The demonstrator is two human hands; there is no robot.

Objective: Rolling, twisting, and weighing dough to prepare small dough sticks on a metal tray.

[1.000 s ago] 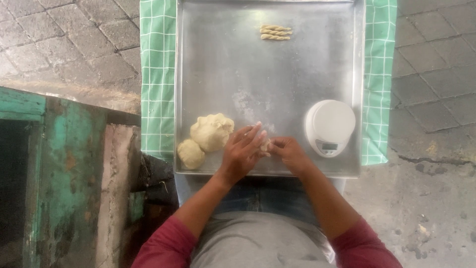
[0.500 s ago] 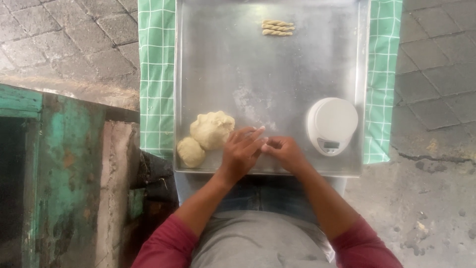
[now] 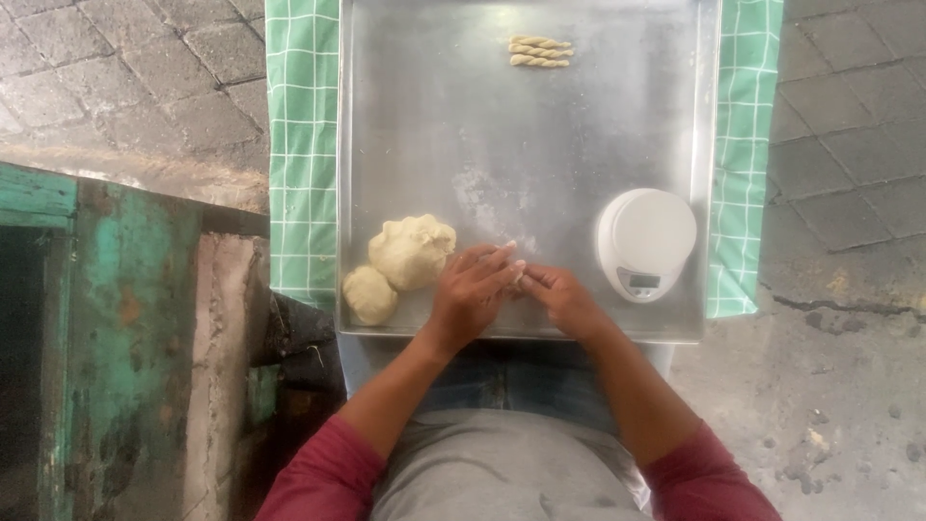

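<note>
A paved stone floor (image 3: pixel 116 68) surrounds the desk, whose green checked cloth (image 3: pixel 301 145) carries a metal tray (image 3: pixel 434 125). Whatever sits between the fingertips is hidden. The left hand (image 3: pixel 473 294) and right hand (image 3: pixel 564 301) meet, fingers curled; I cannot tell their grip. Dough (image 3: pixel 410 253) lies just left; a white scale (image 3: pixel 644 241) right.

A small piece of pale dough (image 3: pixel 518 277) lay pinched between the fingertips of the left hand (image 3: pixel 470 294) and the right hand (image 3: pixel 562 297), mostly hidden, so its shape could not be told. Just beyond the left hand's knuckles sat a large lumpy mound of dough (image 3: pixel 412 251), cream-coloured and creased. Touching it, on the side away from the fingers, rested a smaller rounded ball of dough (image 3: pixel 370 294), smooth and near the tray's front edge.
</note>
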